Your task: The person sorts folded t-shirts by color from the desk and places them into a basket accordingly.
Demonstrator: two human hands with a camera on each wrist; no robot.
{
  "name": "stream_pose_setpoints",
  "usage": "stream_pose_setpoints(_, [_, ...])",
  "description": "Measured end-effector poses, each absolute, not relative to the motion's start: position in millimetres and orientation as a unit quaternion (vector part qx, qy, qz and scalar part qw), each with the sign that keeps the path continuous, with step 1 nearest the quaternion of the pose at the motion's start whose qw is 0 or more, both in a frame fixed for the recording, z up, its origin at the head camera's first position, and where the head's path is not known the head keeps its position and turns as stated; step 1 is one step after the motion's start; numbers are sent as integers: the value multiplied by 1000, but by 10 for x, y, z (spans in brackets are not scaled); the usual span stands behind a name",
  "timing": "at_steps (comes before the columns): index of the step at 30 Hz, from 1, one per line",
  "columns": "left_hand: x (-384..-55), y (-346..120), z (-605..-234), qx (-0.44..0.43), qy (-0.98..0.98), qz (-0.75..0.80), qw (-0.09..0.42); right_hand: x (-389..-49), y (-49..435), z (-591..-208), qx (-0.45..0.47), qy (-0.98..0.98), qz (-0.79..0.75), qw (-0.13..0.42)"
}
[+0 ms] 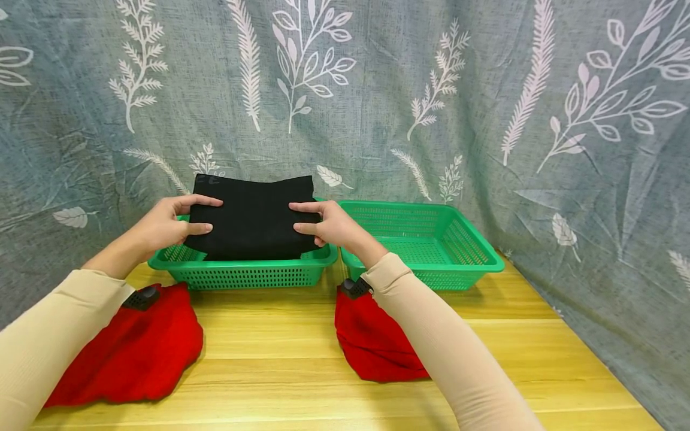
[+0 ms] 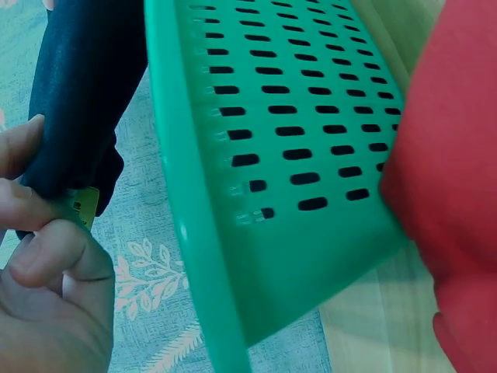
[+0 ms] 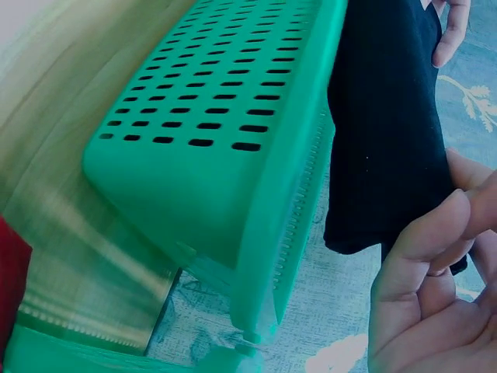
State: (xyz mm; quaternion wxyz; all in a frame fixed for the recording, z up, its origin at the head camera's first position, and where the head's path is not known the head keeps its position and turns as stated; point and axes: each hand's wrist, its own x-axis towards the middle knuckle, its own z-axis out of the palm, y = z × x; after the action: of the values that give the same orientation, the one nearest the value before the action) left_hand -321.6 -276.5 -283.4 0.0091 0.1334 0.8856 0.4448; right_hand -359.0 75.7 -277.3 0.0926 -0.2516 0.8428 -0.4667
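A folded black cloth [image 1: 250, 218] is held up in the left green basket [image 1: 242, 275], its lower edge behind the front rim. My left hand [image 1: 164, 226] pinches the cloth's left side, thumb and index finger on the near face. At the opposite side, my right hand [image 1: 334, 226] grips it the same way. A small yellow label [image 2: 85, 205] shows beside the left fingers in the left wrist view. Seen from the right wrist, the cloth [image 3: 388, 132] hangs in thick layers beside the basket rim [image 3: 299, 132]. The other fingers are partly hidden behind it.
A second green basket [image 1: 423, 272] stands to the right, with nothing visible inside. Red cloths lie on the wooden table [image 1: 269, 359], one [image 1: 140, 353] under my left forearm and another [image 1: 374, 341] beside my right forearm. A patterned grey-green curtain [image 1: 377, 108] hangs behind.
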Motion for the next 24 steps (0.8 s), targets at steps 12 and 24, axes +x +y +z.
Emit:
stream_pose_setpoints(12, [-3256,-2795,-2941,131,891,435,10,-3610,683,-2834,-248,854,-443,109])
stream_pose_setpoints(24, [-3318,-2781,-2998,135,911,388,-14,-3653,619,-2855,-247,862,-429,111])
